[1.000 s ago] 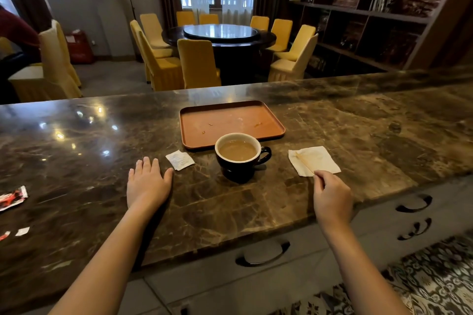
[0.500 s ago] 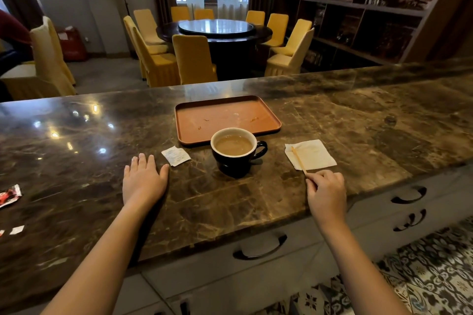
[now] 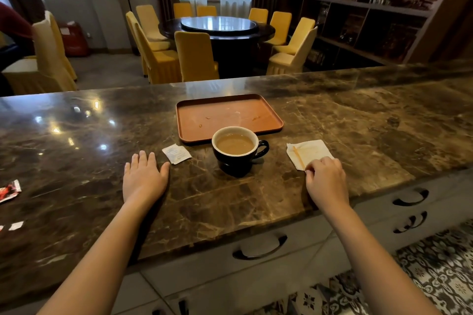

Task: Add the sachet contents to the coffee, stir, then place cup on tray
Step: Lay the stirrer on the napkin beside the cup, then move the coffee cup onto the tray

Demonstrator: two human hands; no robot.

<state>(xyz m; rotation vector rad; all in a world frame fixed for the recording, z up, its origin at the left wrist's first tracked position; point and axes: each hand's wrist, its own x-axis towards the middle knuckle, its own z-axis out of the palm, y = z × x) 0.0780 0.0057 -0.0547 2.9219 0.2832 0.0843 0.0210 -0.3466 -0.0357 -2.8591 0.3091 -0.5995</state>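
— What do you have at the far left?

— A red wrapper (image 3: 9,190) near the counter's (image 3: 76,161) left edge, with small white paper scraps (image 3: 15,225) closer to me. Then my left hand (image 3: 143,178), flat on the marble, palm down, fingers spread and gripping nothing.

— And the sachet?

— I see the sachet (image 3: 176,153) lying flat just beside my left thumb, slightly farther back (I cannot tell whether the two touch). It looks torn and crumpled.

— The cup?

— The cup (image 3: 236,151) stands upright on the counter in the middle, black outside, white inside, filled with light brown coffee, handle pointing right. It sits just in front of the tray (image 3: 271,116), off it; from here its rim overlaps the tray's near edge. The tray itself carries only a few crumbs.

— Further right?

— A white napkin (image 3: 311,152) with a thin wooden stirrer (image 3: 298,157) lying on its left part. My right hand (image 3: 326,180) is curled at the napkin's near corner, fingertips at the stirrer's near end; I cannot tell whether they pinch it.
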